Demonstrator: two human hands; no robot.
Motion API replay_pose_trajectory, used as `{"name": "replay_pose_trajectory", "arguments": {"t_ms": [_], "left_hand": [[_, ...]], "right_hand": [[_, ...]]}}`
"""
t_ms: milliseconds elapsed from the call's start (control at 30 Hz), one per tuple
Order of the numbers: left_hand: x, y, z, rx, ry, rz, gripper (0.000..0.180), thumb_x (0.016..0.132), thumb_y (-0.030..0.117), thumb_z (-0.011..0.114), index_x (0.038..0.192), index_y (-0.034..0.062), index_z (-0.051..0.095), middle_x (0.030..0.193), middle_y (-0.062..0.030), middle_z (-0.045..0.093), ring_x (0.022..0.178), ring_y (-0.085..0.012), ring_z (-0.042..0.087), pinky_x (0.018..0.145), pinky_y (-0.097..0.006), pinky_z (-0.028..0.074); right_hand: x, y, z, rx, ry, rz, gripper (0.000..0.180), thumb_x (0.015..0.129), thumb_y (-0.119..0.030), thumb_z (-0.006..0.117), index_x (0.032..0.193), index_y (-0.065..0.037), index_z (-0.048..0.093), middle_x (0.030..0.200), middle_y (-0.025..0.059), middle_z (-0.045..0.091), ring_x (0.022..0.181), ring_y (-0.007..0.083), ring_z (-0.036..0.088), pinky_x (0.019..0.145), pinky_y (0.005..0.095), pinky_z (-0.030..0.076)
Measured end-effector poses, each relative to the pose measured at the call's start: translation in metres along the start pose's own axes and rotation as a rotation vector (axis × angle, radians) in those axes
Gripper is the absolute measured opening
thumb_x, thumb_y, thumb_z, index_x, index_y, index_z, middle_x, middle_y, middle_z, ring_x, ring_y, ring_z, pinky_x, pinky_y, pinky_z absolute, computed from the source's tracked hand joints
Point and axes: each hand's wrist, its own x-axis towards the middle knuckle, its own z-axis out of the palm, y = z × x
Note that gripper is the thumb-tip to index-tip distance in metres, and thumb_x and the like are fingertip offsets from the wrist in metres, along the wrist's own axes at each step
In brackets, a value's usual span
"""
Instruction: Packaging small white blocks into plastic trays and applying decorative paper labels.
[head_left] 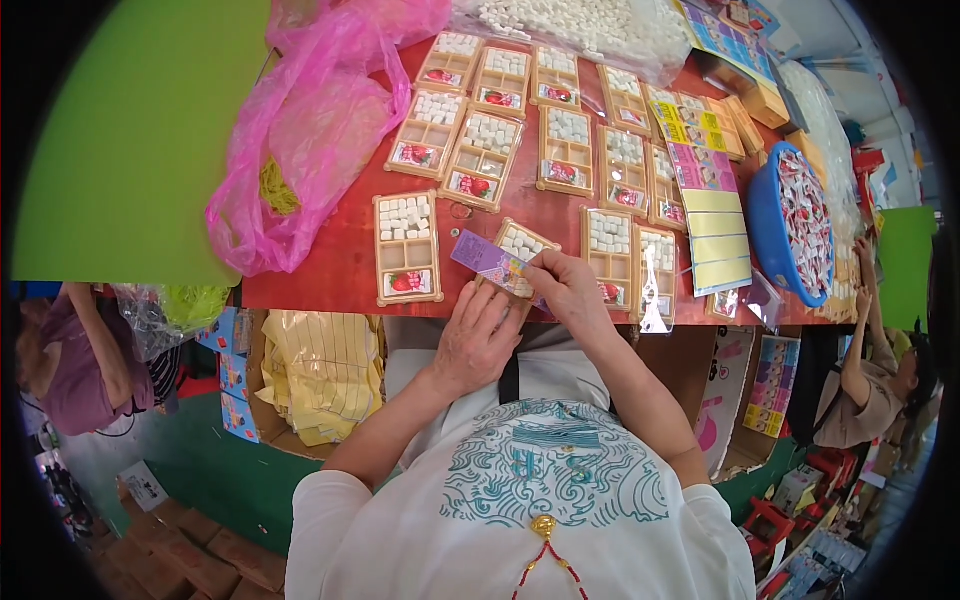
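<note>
At the near table edge my right hand (572,292) is closed, its thumb and fingers pinching a printed purple card strip (485,256). The strip lies slantwise across a small beige compartment tray (524,240) of white cubes. My left hand (478,338) has its fingers bent round the near end of that tray, partly hiding it. Just left of my hands rests another tray (407,248), with white cubes above and a small strawberry-printed packet (408,283) below. Similar filled trays (608,250) lie on the right.
Rows of filled trays (490,140) cover the red table (330,220). A pink plastic bag (310,140) lies left, and loose white cubes (590,25) are heaped at the back. Printed card sheets (705,180) and a blue basin (768,215) of packets stand right. Other people work at both sides.
</note>
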Motion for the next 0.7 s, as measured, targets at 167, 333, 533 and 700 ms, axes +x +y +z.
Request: {"name": "replay_pose_trajectory", "arguments": {"t_ms": [167,333,533,700], "left_hand": [[-0.003,0.002,0.000,0.055,0.041,-0.005,0.047,0.075,0.014,0.069,0.120,0.0017,0.061,0.127,-0.0170,0.048,0.129,-0.0344,0.041,0.110,-0.055,0.023],[-0.008,0.000,0.004,0.175,0.101,-0.028,0.043,0.077,0.018,0.067,0.120,0.0089,0.065,0.124,-0.0111,0.050,0.125,-0.0268,0.043,0.109,-0.056,0.018],[-0.010,-0.001,0.002,0.204,0.124,-0.029,0.040,0.078,0.018,0.068,0.117,0.0119,0.067,0.119,-0.0082,0.051,0.119,-0.0247,0.044,0.106,-0.059,0.020],[-0.007,0.000,-0.002,0.208,0.113,-0.019,0.038,0.074,0.018,0.072,0.111,0.0100,0.068,0.129,-0.0124,0.049,0.127,-0.0298,0.040,0.109,-0.060,0.012]], "right_hand": [[-0.004,0.002,0.008,-0.081,0.026,-0.003,0.022,0.087,-0.019,0.058,0.086,0.002,0.065,0.064,0.0142,0.059,0.057,0.0183,0.057,0.056,0.0336,0.046],[-0.006,0.006,0.013,-0.142,0.050,0.013,0.024,0.086,-0.021,0.058,0.087,0.001,0.066,0.067,0.0176,0.062,0.061,0.0265,0.063,0.060,0.0366,0.049],[-0.006,0.003,0.014,-0.154,0.049,0.032,0.021,0.089,-0.017,0.060,0.084,0.003,0.063,0.066,0.0030,0.057,0.062,0.0069,0.049,0.055,0.0263,0.042],[-0.009,0.009,0.017,-0.269,0.111,-0.054,0.020,0.089,-0.017,0.060,0.087,0.003,0.064,0.066,0.0096,0.061,0.060,0.0117,0.055,0.056,0.0294,0.045]]}}
